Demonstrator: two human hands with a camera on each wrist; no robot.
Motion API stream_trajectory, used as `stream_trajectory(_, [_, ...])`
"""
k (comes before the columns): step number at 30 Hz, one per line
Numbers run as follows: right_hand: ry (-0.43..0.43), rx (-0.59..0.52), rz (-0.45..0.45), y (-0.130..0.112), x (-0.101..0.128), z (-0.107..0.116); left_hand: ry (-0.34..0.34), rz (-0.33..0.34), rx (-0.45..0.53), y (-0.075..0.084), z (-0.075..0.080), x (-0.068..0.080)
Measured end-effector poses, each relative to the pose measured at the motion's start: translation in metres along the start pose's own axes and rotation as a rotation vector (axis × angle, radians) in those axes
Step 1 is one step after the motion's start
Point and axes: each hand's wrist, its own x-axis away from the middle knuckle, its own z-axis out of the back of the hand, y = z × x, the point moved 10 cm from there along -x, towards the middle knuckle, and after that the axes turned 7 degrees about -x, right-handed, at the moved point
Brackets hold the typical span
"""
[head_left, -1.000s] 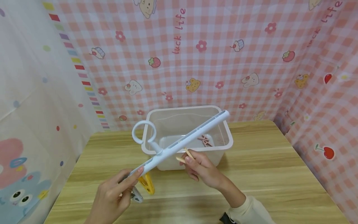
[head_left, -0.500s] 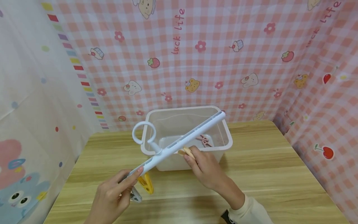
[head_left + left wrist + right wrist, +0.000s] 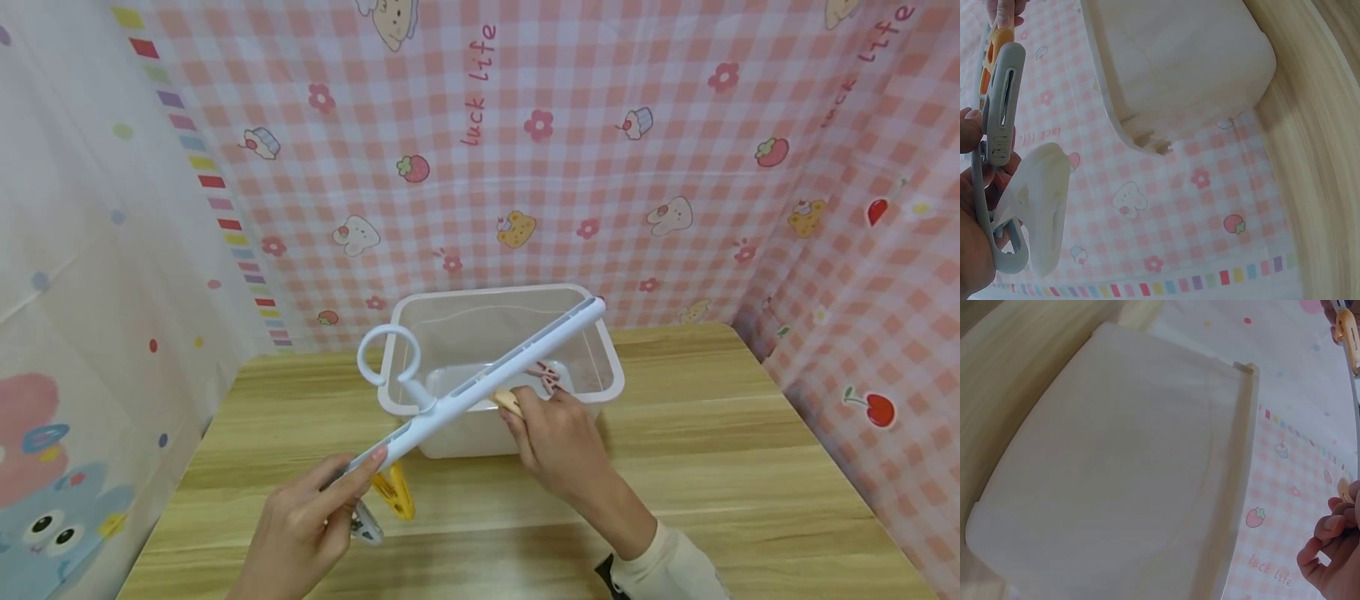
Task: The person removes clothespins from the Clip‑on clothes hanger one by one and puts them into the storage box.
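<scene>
In the head view, a pale blue hanger (image 3: 457, 406) with a round hook slants upward to the right over a plastic bin. My left hand (image 3: 307, 517) grips its lower left end. Just beside that hand, a yellow clothespin (image 3: 395, 492) hangs from the bar, and so does a grey clothespin (image 3: 365, 523), partly hidden by the hand. My right hand (image 3: 558, 437) pinches a beige clothespin (image 3: 507, 402) at the underside of the bar, right of the hook. Whether its jaws clasp the bar cannot be told. The right wrist view catches the right hand (image 3: 1338, 550) at its edge.
The whitish bin (image 3: 480, 433) stands on the wood-grain table (image 3: 712, 467), close behind both hands. Several pink clothespins (image 3: 550, 379) lie inside it. A pink checked cloth (image 3: 540, 175) hangs behind the table and along the right side.
My right hand has brought the beige clothespin up to the bar, then turned and shifted slightly right. The hanger's right end has dipped a little. My left hand stays almost still.
</scene>
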Motion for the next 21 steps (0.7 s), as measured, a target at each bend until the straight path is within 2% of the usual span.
stream_trajectory(5, [0.011, 0.034, 0.017, 0.0, 0.001, 0.0, -0.004, 0.001, 0.001, 0.0, -0.001, 0.0])
stream_trajectory(8, [-0.019, -0.029, -0.016, 0.004, 0.002, -0.002, -0.003, 0.002, -0.003, 0.0, 0.0, 0.0])
stream_trajectory(14, [-0.16, -0.427, -0.189, 0.012, 0.006, -0.014, -0.003, 0.004, -0.003, 0.001, 0.001, -0.001])
stream_trajectory(21, [-0.28, -0.865, -0.371, 0.015, 0.012, -0.027, 0.01, 0.001, 0.02, 0.002, 0.0, -0.001])
